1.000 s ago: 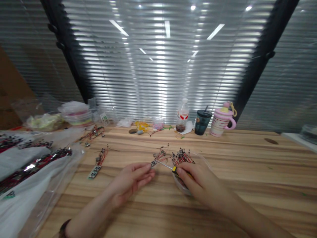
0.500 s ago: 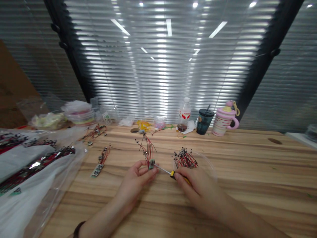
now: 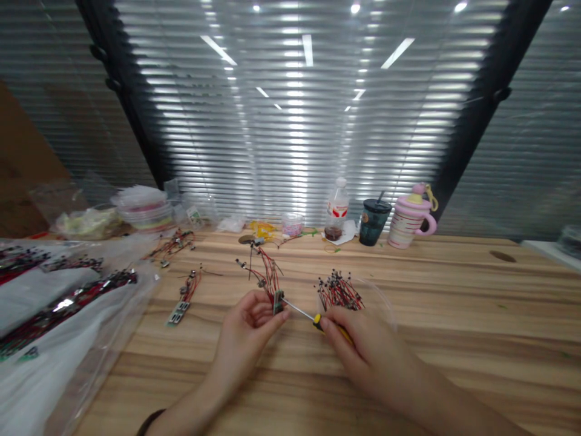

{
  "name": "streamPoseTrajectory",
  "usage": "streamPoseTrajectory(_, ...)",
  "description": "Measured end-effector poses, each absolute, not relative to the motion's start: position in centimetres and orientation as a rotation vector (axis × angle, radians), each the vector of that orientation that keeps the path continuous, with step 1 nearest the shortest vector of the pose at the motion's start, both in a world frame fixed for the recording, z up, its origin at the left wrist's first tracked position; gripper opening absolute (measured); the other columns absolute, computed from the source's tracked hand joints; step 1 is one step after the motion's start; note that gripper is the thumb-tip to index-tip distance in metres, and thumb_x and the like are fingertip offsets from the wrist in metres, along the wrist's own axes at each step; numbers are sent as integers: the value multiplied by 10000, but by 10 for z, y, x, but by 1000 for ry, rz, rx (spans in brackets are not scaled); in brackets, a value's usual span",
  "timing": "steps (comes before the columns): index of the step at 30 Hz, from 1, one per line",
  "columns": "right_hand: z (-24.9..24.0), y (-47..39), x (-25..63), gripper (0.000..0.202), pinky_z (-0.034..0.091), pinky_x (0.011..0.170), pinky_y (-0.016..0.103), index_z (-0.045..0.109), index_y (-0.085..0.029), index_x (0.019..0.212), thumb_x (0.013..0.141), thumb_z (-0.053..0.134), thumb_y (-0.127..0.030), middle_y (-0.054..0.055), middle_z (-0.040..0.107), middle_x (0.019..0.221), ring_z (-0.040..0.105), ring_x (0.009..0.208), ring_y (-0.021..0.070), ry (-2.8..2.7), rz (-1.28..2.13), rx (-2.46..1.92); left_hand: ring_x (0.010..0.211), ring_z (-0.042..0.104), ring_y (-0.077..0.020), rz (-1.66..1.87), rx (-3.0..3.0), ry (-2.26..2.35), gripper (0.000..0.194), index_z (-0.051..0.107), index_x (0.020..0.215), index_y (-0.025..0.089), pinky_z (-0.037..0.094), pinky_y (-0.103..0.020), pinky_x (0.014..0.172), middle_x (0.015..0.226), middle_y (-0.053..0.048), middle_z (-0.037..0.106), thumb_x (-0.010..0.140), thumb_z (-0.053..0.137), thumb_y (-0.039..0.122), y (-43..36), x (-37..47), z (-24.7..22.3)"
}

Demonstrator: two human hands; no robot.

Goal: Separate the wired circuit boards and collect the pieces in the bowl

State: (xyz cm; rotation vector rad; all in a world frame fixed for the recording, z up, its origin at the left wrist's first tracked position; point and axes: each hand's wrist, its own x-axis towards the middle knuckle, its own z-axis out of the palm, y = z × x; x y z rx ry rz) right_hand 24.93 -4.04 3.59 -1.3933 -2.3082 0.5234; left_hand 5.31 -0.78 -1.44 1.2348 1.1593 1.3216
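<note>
Held upright in my left hand [image 3: 252, 324] is a small green circuit board [image 3: 278, 301], with red and black wires [image 3: 270, 269] fanning up from its top. My right hand [image 3: 367, 342] grips a yellow and black screwdriver [image 3: 319, 321]; its thin metal shaft points left and its tip meets the board's right side. Just behind my right hand lies a bundle of red and black wires with small black ends [image 3: 338, 289], on a clear round dish or sheet. Another wired board [image 3: 179, 312] lies on the table to the left.
Plastic bags with many wired parts [image 3: 68, 303] cover the left side. More loose wired parts [image 3: 175, 244] lie at the back left. Along the back stand stacked plastic tubs [image 3: 145, 212], a bottle [image 3: 338, 212], a dark cup [image 3: 374, 223] and a pink mug [image 3: 405, 223].
The board in my left hand has turned slightly, and its wires have swung a little to the left. The screwdriver tip stays at the board. The view has shifted slightly.
</note>
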Motion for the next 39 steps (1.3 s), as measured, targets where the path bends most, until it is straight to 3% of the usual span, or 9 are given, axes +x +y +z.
streamPoseTrajectory(5,37,-41,250,328,298,554,248,520,-163,717,923,346,-351,24,576,669,507,613,127,-2300,602,-1352,694,652,-125,1344,1166,1149,210,613,753,132,517,-190,676,716,-25,702,654,732,274,-6,51,-9)
streamPoseTrajectory(12,56,-29,266,372,291,509,214,454,-152,593,907,394,-342,-16,462,570,436,562,92,-2296,812,-1208,634,627,-104,1315,969,1039,207,713,705,125,510,-173,631,752,-64,732,598,777,290,-8,48,-1)
streamPoseTrajectory(19,58,-14,275,302,225,325,161,523,-141,689,862,438,-374,-55,378,421,338,353,62,-2097,1331,-1267,649,632,-110,1308,830,967,201,732,676,131,505,-174,610,742,-73,730,560,804,278,-6,49,-4)
streamPoseTrajectory(25,52,-8,278,342,232,330,141,498,-142,647,879,433,-384,-52,395,417,331,353,49,-2115,1358,-1167,641,637,-100,1300,762,938,219,731,673,126,503,-155,595,743,-69,731,530,823,265,-5,50,-7)
streamPoseTrajectory(32,44,0,282,363,251,335,144,590,-111,780,884,426,-418,-47,423,427,339,355,53,-2125,1339,-1163,622,632,-82,1274,682,937,261,727,663,122,503,-133,582,737,-65,731,475,848,257,-6,53,-7)
streamPoseTrajectory(39,47,2,284,355,260,353,138,576,-109,748,891,428,-398,-47,417,448,340,378,46,-2145,1348,-1131,608,629,-75,1269,671,931,260,725,676,113,504,-125,572,738,-67,730,489,845,249,-6,54,-7)
